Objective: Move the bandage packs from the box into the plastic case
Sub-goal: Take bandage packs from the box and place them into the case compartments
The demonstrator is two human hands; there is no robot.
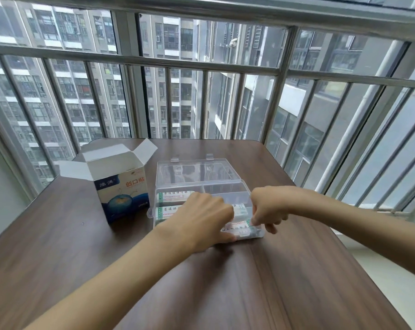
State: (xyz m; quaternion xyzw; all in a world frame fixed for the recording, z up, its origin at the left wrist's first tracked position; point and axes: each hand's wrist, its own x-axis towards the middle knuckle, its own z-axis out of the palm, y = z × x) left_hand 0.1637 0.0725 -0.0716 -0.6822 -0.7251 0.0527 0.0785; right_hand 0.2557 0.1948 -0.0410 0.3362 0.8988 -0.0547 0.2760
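Table (285, 270): both hands on bandage packs (239, 228)

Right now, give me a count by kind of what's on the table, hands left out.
Cardboard box, flaps open: 1
Clear plastic case, lid open: 1
Bandage packs visible in the case: 3, partly hidden by the hands
Total: 5

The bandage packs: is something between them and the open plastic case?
Nothing visible. The lid stands open at the back, the bandage packs already lie inside the plastic case, and both the left hand and right hand are at them.
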